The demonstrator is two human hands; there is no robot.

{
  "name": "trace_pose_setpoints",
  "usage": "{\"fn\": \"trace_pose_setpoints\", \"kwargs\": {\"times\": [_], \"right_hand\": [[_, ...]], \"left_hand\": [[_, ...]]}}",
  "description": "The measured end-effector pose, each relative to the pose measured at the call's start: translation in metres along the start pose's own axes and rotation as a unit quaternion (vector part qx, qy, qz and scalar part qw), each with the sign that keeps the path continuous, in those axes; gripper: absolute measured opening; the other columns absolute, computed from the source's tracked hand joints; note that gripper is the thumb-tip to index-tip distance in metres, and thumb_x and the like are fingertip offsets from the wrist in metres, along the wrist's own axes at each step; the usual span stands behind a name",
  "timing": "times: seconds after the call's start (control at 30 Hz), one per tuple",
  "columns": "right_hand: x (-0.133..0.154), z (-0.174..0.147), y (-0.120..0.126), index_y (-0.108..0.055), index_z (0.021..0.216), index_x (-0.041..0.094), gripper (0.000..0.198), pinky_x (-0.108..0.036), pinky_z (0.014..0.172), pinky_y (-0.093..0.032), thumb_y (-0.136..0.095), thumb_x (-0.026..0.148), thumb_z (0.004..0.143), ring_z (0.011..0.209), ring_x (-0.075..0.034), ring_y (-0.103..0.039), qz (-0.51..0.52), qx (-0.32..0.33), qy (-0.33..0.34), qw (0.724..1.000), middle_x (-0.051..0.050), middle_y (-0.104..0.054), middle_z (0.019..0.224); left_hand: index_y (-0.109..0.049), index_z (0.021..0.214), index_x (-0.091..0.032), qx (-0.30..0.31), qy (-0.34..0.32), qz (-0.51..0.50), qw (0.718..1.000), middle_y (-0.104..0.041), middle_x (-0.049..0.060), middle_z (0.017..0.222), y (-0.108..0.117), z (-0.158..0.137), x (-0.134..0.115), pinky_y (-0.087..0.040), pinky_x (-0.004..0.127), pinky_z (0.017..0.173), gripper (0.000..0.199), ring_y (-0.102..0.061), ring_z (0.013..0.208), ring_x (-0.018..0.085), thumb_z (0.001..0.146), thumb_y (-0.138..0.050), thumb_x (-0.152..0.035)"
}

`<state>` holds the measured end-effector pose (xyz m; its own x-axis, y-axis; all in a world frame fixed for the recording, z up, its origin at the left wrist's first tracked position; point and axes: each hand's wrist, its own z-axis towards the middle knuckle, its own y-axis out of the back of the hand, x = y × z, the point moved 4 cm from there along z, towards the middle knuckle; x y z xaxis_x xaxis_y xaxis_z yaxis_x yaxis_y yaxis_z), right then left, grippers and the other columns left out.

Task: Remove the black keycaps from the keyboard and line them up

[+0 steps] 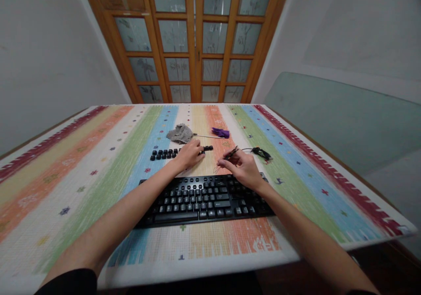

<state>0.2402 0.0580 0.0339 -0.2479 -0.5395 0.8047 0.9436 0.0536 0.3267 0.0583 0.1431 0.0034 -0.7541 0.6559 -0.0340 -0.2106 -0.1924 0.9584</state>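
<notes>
One long black plastic keyboard nearest, on striped multicoloured cloth. Over its far right side, pinches a dark-handled thin wire tool in the right hand. Beyond, rests the left hand at two rows of loose black keycaps, grasp impossible to tell, before crumpled grey fabric.

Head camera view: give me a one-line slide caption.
Left hand at loose black keycaps, right hand holding a wire-ended tool near a black keyboard.
</notes>
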Motion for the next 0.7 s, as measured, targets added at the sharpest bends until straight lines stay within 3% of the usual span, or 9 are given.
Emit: {"fn": "trace_pose_setpoints", "kwargs": {"times": [0.5,0.7], "right_hand": [[-0.001,0.000,-0.001,-0.059,0.088,0.017,0.026,-0.031,0.067,-0.059,-0.071,0.039,0.083,0.068,-0.018,-0.072,0.002,0.016,-0.008,1.000,-0.007,-0.072,0.078],[-0.004,-0.005,-0.009,-0.058,0.089,0.018,0.026,-0.030,0.066,-0.060,-0.073,0.037,0.081,0.071,-0.019,-0.074,0.076,0.072,-0.053,0.993,-0.005,-0.072,0.078]], "left_hand": [[-0.068,0.086,-0.011,-0.026,0.004,-0.007,1.000,-0.058,0.011,0.094,0.004,-0.001,0.000,-0.045,0.036,0.080,0.017,-0.053,0.094,0.025,0.087,-0.062,-0.027],[-0.069,0.090,-0.013,-0.052,0.008,-0.020,0.998,-0.059,0.011,0.094,0.020,-0.014,-0.006,-0.047,0.035,0.080,0.017,-0.054,0.095,0.024,0.091,-0.057,-0.026]]}}
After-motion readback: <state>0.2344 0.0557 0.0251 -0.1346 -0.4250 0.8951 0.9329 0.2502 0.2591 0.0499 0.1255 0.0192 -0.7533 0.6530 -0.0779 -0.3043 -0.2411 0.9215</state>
